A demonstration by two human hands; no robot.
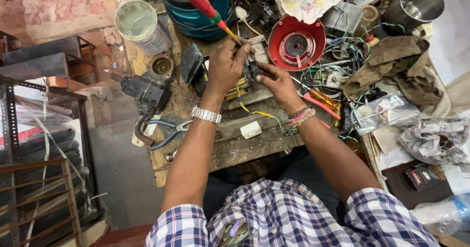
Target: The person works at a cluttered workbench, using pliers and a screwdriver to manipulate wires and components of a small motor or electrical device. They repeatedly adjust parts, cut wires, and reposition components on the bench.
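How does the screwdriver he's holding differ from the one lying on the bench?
The held screwdriver has a red and green handle; the lying screwdriver has an amber one. The left hand grips the first, tilted up; the second rests flat, untouched, beside the right hand. Both are hand tools.

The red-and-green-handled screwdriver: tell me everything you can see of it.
The screwdriver has a red handle with green bands, glossy like plastic, then a short orange-yellow collar and a thin metal shaft. It slants down to the right across the blue drum. The left hand grips the shaft; its tip is hidden among the fingers.
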